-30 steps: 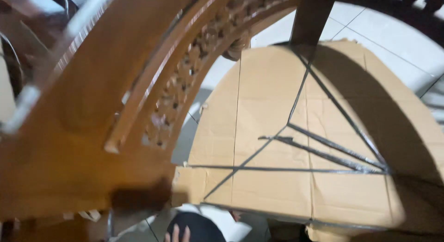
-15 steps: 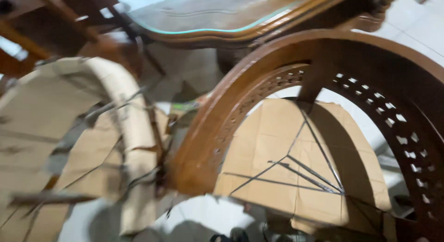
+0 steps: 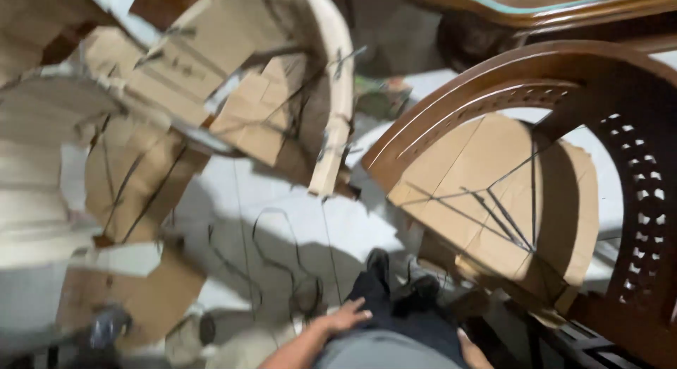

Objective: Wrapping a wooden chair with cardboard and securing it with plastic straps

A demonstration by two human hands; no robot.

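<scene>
Carved chair frame (image 3: 564,80): a curved, dark brown wooden arch with a pierced pattern fills the right side, standing on the floor.
Cardboard wrap (image 3: 486,192): a tan sheet bound with dark straps covers the part inside the arch, just ahead of the person's legs.
Wrapped furniture (image 3: 176,129): more cardboard-covered pieces at the left, partly torn and blurred.
Floor (image 3: 282,221): pale tiles with loose dark strapping (image 3: 282,263) lying between the two pieces.
Left hand (image 3: 343,317): fingers spread, resting flat on the person's own dark trouser leg, holding nothing.
Right hand (image 3: 474,353): only an edge shows at the bottom; its fingers cannot be made out.
Handling: the straps look taut, so loosening them probably calls for a steady two-handed grip.
</scene>
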